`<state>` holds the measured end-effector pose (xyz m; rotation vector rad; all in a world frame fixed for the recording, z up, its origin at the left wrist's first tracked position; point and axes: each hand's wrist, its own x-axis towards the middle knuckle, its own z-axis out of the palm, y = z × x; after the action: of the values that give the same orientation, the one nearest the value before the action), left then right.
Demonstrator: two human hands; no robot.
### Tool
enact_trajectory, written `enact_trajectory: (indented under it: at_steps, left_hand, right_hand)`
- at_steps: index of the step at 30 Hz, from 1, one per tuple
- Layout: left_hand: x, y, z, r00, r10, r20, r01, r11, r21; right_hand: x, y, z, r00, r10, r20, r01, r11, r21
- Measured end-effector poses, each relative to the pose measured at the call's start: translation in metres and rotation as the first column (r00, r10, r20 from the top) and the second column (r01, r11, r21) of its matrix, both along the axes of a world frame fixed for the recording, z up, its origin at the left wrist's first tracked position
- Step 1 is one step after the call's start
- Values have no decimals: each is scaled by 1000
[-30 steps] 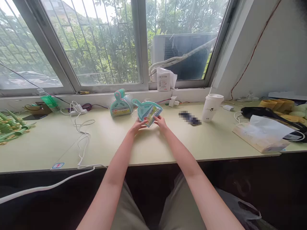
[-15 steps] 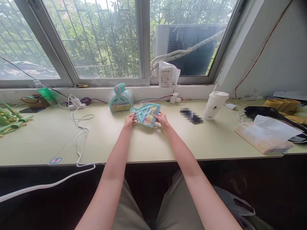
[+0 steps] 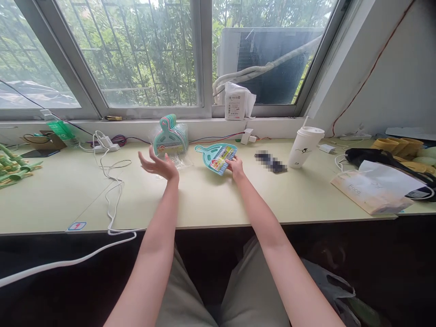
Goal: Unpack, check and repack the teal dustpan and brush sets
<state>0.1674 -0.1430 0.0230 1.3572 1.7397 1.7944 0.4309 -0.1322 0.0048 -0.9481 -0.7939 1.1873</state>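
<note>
Pale desk (image 3: 204, 204) extends below a window (image 3: 136, 54). Right hand (image 3: 235, 166) grasps one small dustpan (image 3: 216, 159) at its wide edge, over the desk, right of a dustpan stack (image 3: 169, 137). Left hand (image 3: 159, 168) is spread and unclenched; contact with the clear wrapper (image 3: 183, 161) beside it cannot be determined.

Tilted, that mint-green dustpan (image 3: 211, 154), colourful label (image 3: 218, 161) slanting across its face, handle (image 3: 200, 149) pointing toward the desk's (image 3: 207, 204) left end, held nearer the back edge than the front! Left of it, toward that back edge, sprawled a crumpled clear wrapper (image 3: 183, 160).
</note>
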Motion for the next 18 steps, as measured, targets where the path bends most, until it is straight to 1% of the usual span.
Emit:
enact_trajectory:
  at_steps: [1, 2, 3, 4, 5, 6, 7, 8, 10, 12, 13, 15, 16, 17, 18]
  left_hand:
    - [13, 1, -1, 997, -42, 62, 40, 999, 36]
    - [26, 2, -3, 983, -131, 126, 123, 990, 70]
    - [39, 4, -5, 953, -238, 186, 228, 971, 74]
    - [51, 5, -8, 899, -366, 241, 365, 930, 52]
    - [61, 6, -11, 836, -470, 284, 483, 875, 28]
    - [69, 8, -14, 787, -528, 320, 555, 832, 7]
    - [73, 9, -16, 758, -552, 347, 590, 808, -2]
    - [75, 10, -17, 761, -538, 363, 577, 817, 2]
    - [72, 13, -19, 818, -439, 372, 458, 888, 39]
    - [63, 17, -19, 870, -313, 380, 311, 948, 70]
    - [59, 19, -19, 886, -259, 385, 252, 965, 69]
    - [52, 24, -21, 897, -179, 405, 180, 983, 35]
    - [49, 27, -23, 897, -149, 416, 159, 987, 11]
    - [46, 30, -25, 896, -127, 425, 145, 989, -11]
    - [45, 32, -28, 897, -116, 426, 138, 990, -20]
  right_hand:
    - [-3, -1, 1, 1000, 12, -1, -12, 1000, 20]
    - [-6, -2, 1, 1000, 25, -6, -25, 999, 37]
    - [-8, -3, 2, 999, 44, -9, -44, 998, 53]
    - [-9, -3, 3, 997, 71, -7, -70, 995, 65]
    - [-9, -4, 5, 995, 104, 6, -104, 992, 68]
    - [-8, -6, 6, 988, 148, 36, -150, 987, 60]
    - [-7, -7, 7, 975, 207, 83, -210, 977, 34]
    - [-6, -9, 8, 952, 272, 141, -273, 962, -13]
    - [-6, -12, 9, 883, 399, 247, -376, 917, -136]
    - [-7, -15, 9, 831, 475, 289, -424, 878, -222]
    - [-8, -15, 8, 825, 486, 289, -429, 871, -239]
    - [-7, -13, 8, 839, 463, 286, -408, 883, -233]
    - [-5, -10, 8, 861, 418, 291, -367, 905, -214]
    - [-1, -8, 8, 893, 339, 294, -295, 937, -186]
    - [4, -5, 8, 933, 223, 284, -187, 971, -150]
